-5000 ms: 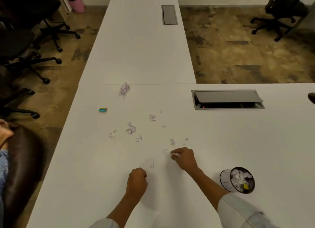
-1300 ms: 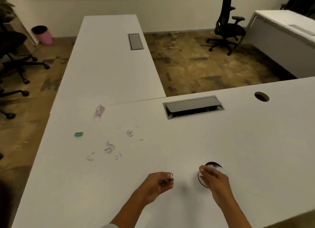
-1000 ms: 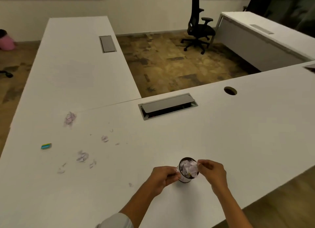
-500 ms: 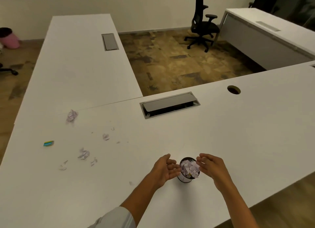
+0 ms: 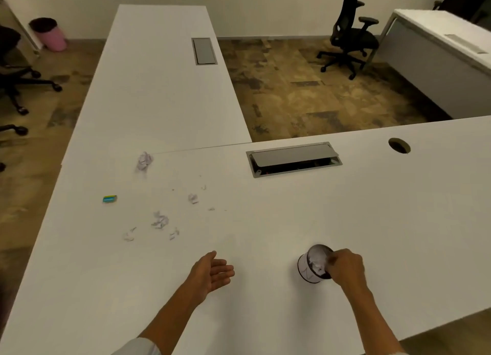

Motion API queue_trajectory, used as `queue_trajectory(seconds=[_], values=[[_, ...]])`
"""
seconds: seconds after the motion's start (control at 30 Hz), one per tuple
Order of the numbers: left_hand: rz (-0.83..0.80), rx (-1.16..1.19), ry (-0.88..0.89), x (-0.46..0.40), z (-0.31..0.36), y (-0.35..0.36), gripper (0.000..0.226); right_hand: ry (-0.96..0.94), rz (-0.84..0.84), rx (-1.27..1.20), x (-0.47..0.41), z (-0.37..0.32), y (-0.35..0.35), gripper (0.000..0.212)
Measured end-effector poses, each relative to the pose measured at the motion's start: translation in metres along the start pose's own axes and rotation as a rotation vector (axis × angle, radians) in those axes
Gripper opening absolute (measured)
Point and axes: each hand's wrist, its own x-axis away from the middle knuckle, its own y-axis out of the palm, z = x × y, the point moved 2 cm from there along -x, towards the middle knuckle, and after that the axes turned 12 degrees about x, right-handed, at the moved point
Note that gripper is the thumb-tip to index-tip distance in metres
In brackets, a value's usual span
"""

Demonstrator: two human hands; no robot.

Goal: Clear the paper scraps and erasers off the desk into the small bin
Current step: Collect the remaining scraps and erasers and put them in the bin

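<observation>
I'm looking at an office: long white desks (image 5: 159, 89) with cable hatches (image 5: 293, 159), swivel chairs (image 5: 348, 39) on carpet far right.

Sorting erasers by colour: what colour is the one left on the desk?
The eraser looks teal-blue with a yellow-green edge, in the head view.
</observation>
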Motion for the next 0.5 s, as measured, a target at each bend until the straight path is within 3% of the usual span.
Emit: queue_trajectory(seconds=[0.1,0.2,0.33,0.5], values=[[0.009,0.004,-0.008,-0.003,0.0,-0.009,0.043,-0.021,-0.056,0.189,-0.006,-0.025,0.01,0.02],[-0.011,0.009,-0.02,-0.002,0.001,-0.008,0.042,0.005,-0.02,0.219,-0.005,-0.03,-0.002,0.021],[-0.011,0.041,-0.006,0.002,0.015,-0.016,0.041,0.035,0.083,-0.028,-0.002,-0.02,-0.049,0.031],[0.064,0.094,0.081,0.001,0.047,-0.051,0.041,-0.16,0.036,-0.279,0.004,-0.061,-0.068,0.025]])
